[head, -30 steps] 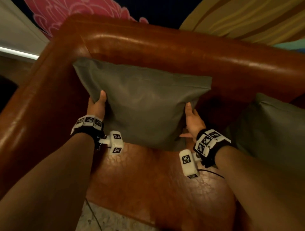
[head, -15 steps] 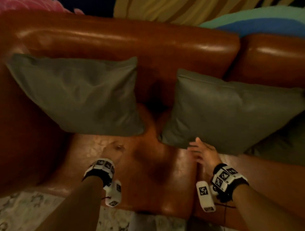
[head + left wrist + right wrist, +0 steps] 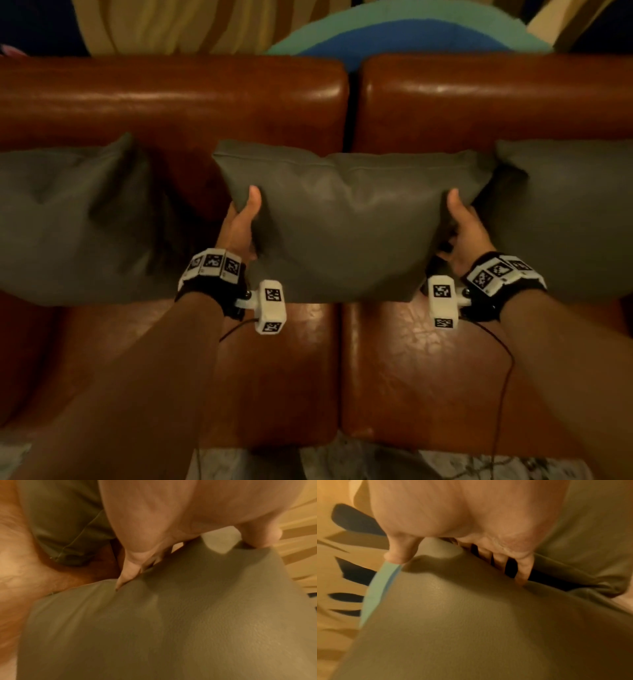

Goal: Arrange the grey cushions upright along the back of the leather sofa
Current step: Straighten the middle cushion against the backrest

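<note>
Standing against the sofa back (image 3: 239, 102), the middle cushion (image 3: 349, 222) is gripped at both side edges by the left hand (image 3: 239, 226) and right hand (image 3: 462, 229); soft, light, slightly slippery handling is expected.

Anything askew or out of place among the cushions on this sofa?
Nothing stands out. Three grey cushions stand against the sofa back: left cushion, right cushion, and the middle cushion, gripped at its sides by the left hand and right hand.
</note>
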Available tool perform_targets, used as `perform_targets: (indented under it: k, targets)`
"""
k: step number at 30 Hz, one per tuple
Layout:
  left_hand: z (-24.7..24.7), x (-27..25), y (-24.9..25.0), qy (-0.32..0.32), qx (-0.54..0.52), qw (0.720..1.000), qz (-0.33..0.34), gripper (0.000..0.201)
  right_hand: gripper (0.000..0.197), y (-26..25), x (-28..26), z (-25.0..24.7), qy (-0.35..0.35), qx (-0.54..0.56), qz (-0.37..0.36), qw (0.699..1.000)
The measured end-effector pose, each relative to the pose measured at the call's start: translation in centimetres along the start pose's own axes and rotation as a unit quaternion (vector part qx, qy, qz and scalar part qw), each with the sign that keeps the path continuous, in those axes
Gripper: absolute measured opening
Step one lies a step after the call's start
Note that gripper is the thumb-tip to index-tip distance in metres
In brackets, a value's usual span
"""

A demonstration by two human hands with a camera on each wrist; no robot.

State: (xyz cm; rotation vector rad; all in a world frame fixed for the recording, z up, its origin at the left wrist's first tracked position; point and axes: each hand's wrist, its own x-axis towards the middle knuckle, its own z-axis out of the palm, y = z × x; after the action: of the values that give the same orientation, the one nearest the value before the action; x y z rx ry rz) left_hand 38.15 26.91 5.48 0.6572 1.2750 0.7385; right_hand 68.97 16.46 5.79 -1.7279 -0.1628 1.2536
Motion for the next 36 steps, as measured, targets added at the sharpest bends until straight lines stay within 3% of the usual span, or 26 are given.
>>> perform_targets:
  k: [2, 5, 13, 17, 19, 23, 25, 28, 32, 34, 36]
  targets:
    - [-0.4, -0.4, -0.1, 0.011, 0.003, 1.0, 0.024, 0.071, 0.095, 0.3, -0.7, 0.1, -0.003, 0.029, -0.024, 0.999]
    - [-1.4, -0.8, -0.8, 0.035, 0.009, 0.999, 0.038, 0.085, 0.087, 1.5, -1.2, -0.1, 0.001, 0.05, -0.065, 0.997]
    - [-1.2, 1.9, -2.0, 0.007, 0.022, 0.999, -0.042, 0.11, 0.057, 1.4, -0.4, 0.1, 0.046, -0.01, -0.103, 0.994]
    - [-0.7, 1.7, -2.1, 0.029, 0.032, 0.998, -0.035, 0.112, 0.06, 1.2, -0.1, -0.2, 0.046, -0.044, -0.084, 0.994]
    - [-0.4, 1.0, -1.8, 0.031, 0.047, 0.998, -0.037, 0.106, 0.065, 1.1, -0.1, -0.7, 0.041, -0.061, -0.065, 0.995]
    - [-0.7, 0.2, -1.7, 0.019, 0.062, 0.998, 0.003, 0.072, 0.08, 1.5, -0.8, -1.6, 0.054, -0.082, -0.044, 0.994]
    - [-1.4, -0.3, -2.0, 0.01, 0.077, 0.997, 0.028, 0.071, 0.083, 2.5, -1.7, -2.2, 0.077, -0.081, -0.038, 0.993]
    - [-2.8, -1.2, -2.9, 0.017, 0.098, 0.994, 0.033, 0.079, 0.055, 4.9, -3.8, -2.9, 0.088, -0.072, -0.027, 0.993]
    - [-4.5, -3.3, -6.9, 0.094, 0.147, 0.984, -0.032, 0.048, 0.005, 10.4, -6.6, -4.9, 0.062, -0.13, 0.035, 0.989]
    - [-4.6, -4.5, -10.0, 0.059, 0.222, 0.97, -0.076, 0.026, 0.02, 13.7, -7.6, -6.6, 0.032, -0.171, 0.082, 0.981]
    - [-3.7, -5.6, -13.1, 0.029, 0.294, 0.949, -0.109, 0.016, 0.023, 15.9, -8.9, -8.4, 0.008, -0.189, 0.122, 0.974]
